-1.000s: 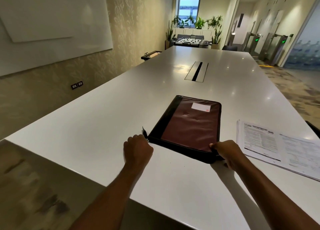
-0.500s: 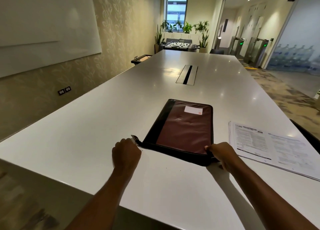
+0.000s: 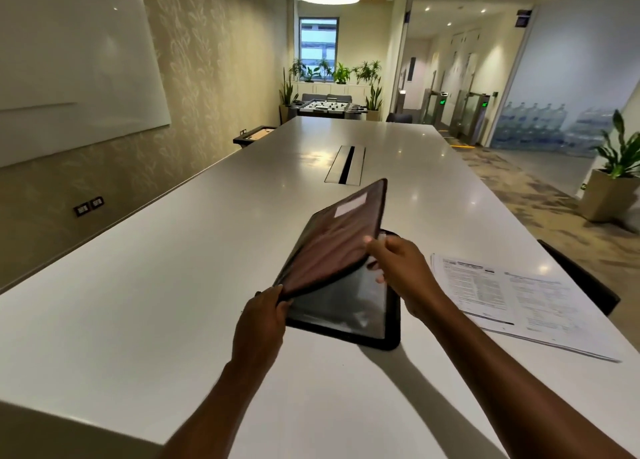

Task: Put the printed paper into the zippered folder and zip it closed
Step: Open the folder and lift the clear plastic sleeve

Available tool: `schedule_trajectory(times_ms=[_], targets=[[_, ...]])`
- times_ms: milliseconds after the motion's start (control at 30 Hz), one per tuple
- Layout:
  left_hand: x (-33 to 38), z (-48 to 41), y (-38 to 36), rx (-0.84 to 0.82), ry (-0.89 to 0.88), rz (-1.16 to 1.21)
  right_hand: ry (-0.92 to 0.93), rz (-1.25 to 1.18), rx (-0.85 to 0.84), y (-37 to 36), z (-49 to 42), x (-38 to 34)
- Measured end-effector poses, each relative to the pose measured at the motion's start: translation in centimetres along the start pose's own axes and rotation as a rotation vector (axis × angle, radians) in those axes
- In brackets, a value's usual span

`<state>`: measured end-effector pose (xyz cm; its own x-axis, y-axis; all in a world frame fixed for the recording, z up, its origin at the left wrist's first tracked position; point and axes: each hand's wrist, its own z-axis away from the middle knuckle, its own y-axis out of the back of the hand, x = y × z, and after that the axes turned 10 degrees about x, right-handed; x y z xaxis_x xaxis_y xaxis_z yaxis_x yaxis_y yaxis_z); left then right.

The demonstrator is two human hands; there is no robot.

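The flat, dark zippered folder with a maroon front panel [image 3: 332, 250] lies on the long white table [image 3: 156, 285], unzipped and half open. The left hand [image 3: 261, 315] pinches the cover's near corner, and the right hand [image 3: 401, 268] grips its right edge, lifting it — a glossy dark inner pocket shows beneath. The printed paper, a stack of white sheets dense with small text [image 3: 512, 299], rests just right of the folder, untouched. By my reading, opening is nearly done; inserting the sheets and zipping shut remain. The cover looks soft and bends where held.
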<state>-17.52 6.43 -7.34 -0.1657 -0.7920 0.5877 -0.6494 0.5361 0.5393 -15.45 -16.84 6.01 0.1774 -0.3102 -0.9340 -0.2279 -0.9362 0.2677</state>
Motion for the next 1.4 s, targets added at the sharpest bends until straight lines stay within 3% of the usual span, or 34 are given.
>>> schedule_trajectory(times_ms=[167, 333, 467, 767, 1000, 1267, 1400], targets=[[-1.0, -1.2, 0.5, 0.054, 0.079, 0.138, 0.145, 0.076, -0.149, -0.6, -1.2, 0.2], [-2.0, -2.7, 0.0, 0.114, 0.271, 0.269, 0.179, 0.611, -0.161, 0.6, -2.7, 7.1], [-2.9, -4.2, -0.6, 0.166, 0.423, 0.33, 0.245, 0.908, -0.441, 2.1, -2.5, 10.9], [-3.9, -10.3, -2.1, 0.071, 0.663, 0.247, 0.476, 0.785, -0.32, 1.6, -1.4, 12.3], [-2.4, -14.0, -4.7, -0.171, 0.842, 0.055, 0.5, 0.869, -0.326, 1.4, -1.5, 12.7], [-0.4, -15.0, -7.4, -0.191, 0.842, -0.134, 0.509, 0.846, -0.237, 1.1, -0.8, 13.6], [0.0, -15.4, -8.5, -0.222, 0.737, -0.172, 0.515, 0.846, -0.195, 0.6, -0.6, 13.9]])
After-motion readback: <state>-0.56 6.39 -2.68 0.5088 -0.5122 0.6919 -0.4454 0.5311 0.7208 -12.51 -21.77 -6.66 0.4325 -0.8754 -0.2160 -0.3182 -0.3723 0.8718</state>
